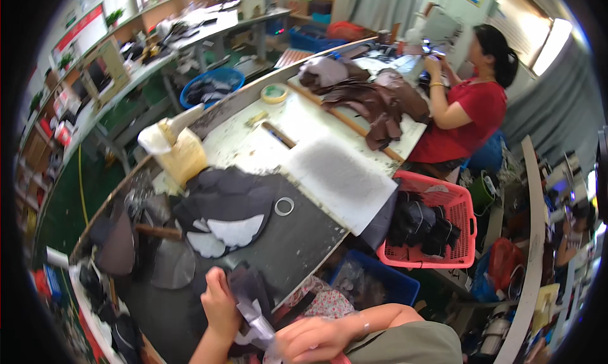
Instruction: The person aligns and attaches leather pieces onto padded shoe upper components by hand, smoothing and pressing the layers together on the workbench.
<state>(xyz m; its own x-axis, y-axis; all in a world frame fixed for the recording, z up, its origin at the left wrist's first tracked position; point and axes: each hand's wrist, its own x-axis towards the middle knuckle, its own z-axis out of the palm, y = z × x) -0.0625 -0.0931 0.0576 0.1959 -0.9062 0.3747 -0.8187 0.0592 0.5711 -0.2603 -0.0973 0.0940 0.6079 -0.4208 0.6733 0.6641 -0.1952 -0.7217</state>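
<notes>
At the near edge of the dark work surface (291,237), my left hand (218,304) is closed, its fingers curled on a dark piece of cloth (250,285). A pale, shiny strip (256,323) lies against that cloth and runs toward my right hand (313,338). The right fingers are bent together at the strip's lower end, partly blurred. Just beyond my hands, a stack of dark cut pieces (231,190) carries white shaped patches (237,229). A white ring (284,206) lies to its right.
A yellowish plastic container (183,155) stands behind the stack. A white board (342,180) and brown pieces (367,98) lie farther back. At right are a pink basket (468,237) of dark bundles and a blue bin (405,291). A person in red (468,110) works at the far end.
</notes>
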